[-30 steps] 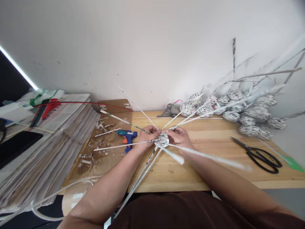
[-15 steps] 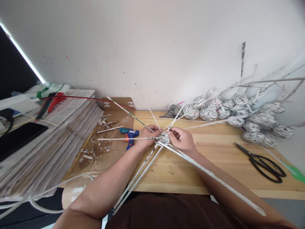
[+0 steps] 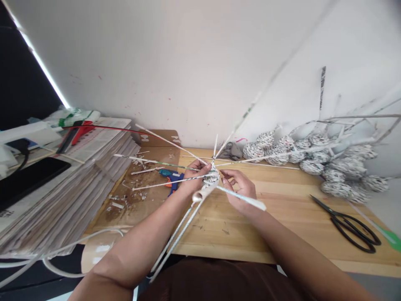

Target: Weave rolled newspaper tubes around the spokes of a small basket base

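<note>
A small woven piece of rolled newspaper (image 3: 212, 179) is at the middle, with several long paper tubes (image 3: 171, 182) spreading from it in many directions. My left hand (image 3: 196, 177) is closed on its left side, thumb on top. To the right of the weave is my right hand (image 3: 239, 188), its fingers loosely curled and apart, with nothing visible in them. One pale tube (image 3: 242, 197) passes in front of the right hand. Another points almost straight at me, its hollow end showing. Part of the weave is hidden by the left fingers.
A blue glue gun (image 3: 173, 177) lies on brown cardboard with paper scraps at left. Beyond are a newspaper stack (image 3: 103, 167) and a phone (image 3: 37, 179). Woven paper balls (image 3: 336, 167) are piled at right, behind black scissors (image 3: 347, 223). A white wall rises behind.
The woven piece has turned, and its tubes point in new directions. My right fingers have come away from the weave, and one long tube now slants up to the right.
</note>
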Demonstrator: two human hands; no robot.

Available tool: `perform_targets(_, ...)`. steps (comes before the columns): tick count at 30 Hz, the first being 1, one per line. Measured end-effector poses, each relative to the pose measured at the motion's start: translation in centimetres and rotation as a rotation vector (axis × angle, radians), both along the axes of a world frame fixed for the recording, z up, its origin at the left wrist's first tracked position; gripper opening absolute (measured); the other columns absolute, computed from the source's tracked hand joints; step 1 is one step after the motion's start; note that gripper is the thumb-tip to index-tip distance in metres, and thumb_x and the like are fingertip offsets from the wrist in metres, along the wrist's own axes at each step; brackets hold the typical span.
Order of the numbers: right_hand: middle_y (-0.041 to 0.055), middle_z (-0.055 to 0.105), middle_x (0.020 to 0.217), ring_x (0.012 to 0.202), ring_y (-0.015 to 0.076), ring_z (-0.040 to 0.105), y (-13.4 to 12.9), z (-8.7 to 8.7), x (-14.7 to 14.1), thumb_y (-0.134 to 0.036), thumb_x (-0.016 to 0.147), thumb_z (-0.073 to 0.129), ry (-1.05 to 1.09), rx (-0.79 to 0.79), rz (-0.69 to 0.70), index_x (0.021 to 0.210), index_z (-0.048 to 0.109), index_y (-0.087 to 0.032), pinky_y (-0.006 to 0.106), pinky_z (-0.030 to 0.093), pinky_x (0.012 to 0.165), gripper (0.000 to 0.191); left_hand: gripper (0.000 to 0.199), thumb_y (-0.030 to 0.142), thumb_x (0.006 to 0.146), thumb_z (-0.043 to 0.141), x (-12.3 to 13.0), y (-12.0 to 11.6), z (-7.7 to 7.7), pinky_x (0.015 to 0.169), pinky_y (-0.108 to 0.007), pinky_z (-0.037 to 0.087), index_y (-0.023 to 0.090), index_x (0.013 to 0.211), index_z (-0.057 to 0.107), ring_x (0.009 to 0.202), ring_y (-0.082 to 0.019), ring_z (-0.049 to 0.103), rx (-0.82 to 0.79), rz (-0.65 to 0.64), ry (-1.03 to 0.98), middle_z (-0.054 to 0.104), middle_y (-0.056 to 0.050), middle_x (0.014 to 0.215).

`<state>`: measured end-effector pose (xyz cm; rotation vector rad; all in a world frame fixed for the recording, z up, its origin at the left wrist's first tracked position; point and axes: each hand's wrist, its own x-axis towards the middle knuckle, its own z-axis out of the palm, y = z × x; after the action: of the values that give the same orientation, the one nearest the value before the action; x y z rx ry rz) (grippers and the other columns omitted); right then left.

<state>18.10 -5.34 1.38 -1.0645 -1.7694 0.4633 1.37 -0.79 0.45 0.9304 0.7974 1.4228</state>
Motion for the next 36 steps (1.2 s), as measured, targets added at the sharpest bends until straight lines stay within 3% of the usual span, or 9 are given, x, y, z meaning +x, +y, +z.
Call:
perform_targets(7,0.0088,0.066,0.107,0.086,0.0193,0.064,-0.1,-0.7,-1.1,-0.039,0.082,0.066,0.205,-0.388,0.237,0.115,0.058,-0.022,0.031,0.053,0.072,0.038,0.035,0.041,0.06,0.08,0.3,0.7,-1.3,0.06,-0.025,0.043,0.016,0.072,0.058,0.059,-0.011,0.055,-0.074,0.23,0.062,0.059,0.002,0.065)
perform_targets(11,0.0062,0.068,0.093,0.071,0.017,0.066,-0.3,-1.2,-2.0,-0.049,0.078,0.069,0.351,-0.816,0.411,0.109,0.055,-0.022,0.027,0.053,0.058,0.044,0.033,0.041,0.063,0.078,0.4,0.9,-2.0,0.06,-0.024,0.042,0.016,0.074,0.059,0.06,-0.01,0.054,-0.054,0.285,0.119,0.058,0.002,0.066)
perform_targets(14,0.0097,0.069,0.099,0.083,0.0187,0.069,-0.7,-1.2,-2.2,-0.051,0.081,0.066,0.45,-1.06,0.631,0.101,0.06,-0.019,0.026,0.054,0.063,0.038,0.036,0.045,0.064,0.077,0.3,1.1,-2.3,0.061,-0.025,0.044,0.017,0.077,0.059,0.06,-0.011,0.056,-0.063,0.266,0.122,0.061,0.001,0.068)
perform_targets(18,0.0123,0.065,0.118,0.101,0.0218,0.067,-0.8,-0.2,-1.9,-0.046,0.08,0.067,0.587,-1.131,0.812,0.109,0.063,-0.019,0.027,0.053,0.072,0.04,0.035,0.043,0.062,0.08,0.1,1.1,-2.2,0.062,-0.027,0.045,0.018,0.074,0.06,0.062,-0.013,0.057,-0.097,0.223,0.143,0.062,0.0,0.069)
perform_targets(21,0.0103,0.063,0.124,0.102,0.0238,0.067,-0.6,0.4,-1.4,-0.051,0.083,0.061,0.717,-1.129,0.857,0.125,0.057,-0.026,0.032,0.054,0.074,0.049,0.033,0.041,0.063,0.081,0.1,0.6,-2.1,0.063,-0.028,0.046,0.018,0.073,0.06,0.064,-0.014,0.057,-0.103,0.198,0.102,0.062,-0.001,0.069)
perform_targets(24,0.0078,0.071,0.106,0.087,0.0228,0.071,0.0,0.6,-0.7,-0.046,0.08,0.064,0.673,-1.064,0.792,0.123,0.06,-0.026,0.03,0.054,0.066,0.048,0.032,0.041,0.066,0.079,0.6,-0.1,-1.9,0.061,-0.026,0.045,0.017,0.075,0.061,0.063,-0.012,0.057,-0.07,0.19,0.138,0.063,-0.001,0.071)
perform_targets(27,0.0066,0.07,0.068,0.059,0.016,0.066,1.0,0.6,0.5,-0.039,0.076,0.066,0.427,-0.894,0.578,0.079,0.073,-0.013,0.024,0.047,0.053,0.026,0.034,0.044,0.066,0.078,1.1,-0.5,-1.8,0.052,-0.024,0.043,0.016,0.077,0.061,0.055,-0.011,0.055,-0.039,0.175,0.208,0.062,0.001,0.065)
perform_targets(30,0.0024,0.057,0.046,0.042,0.0116,0.052,2.1,1.1,2.1,-0.037,0.076,0.062,0.223,-0.763,0.368,0.049,0.061,-0.015,0.023,0.039,0.044,0.035,0.038,0.047,0.065,0.079,1.4,-0.7,-1.8,0.045,-0.023,0.042,0.015,0.077,0.062,0.049,-0.011,0.053,-0.019,0.142,0.242,0.06,0.001,0.061)
perform_targets(36,0.0002,0.064,0.069,0.059,0.0129,0.056,3.0,2.0,3.4,-0.028,0.074,0.066,0.223,-0.386,0.179,0.083,0.069,-0.019,0.025,0.045,0.054,0.013,0.038,0.046,0.063,0.08,1.4,-1.1,-1.4,0.05,-0.023,0.044,0.014,0.076,0.064,0.052,-0.012,0.056,0.004,0.123,0.293,0.063,-0.001,0.061)
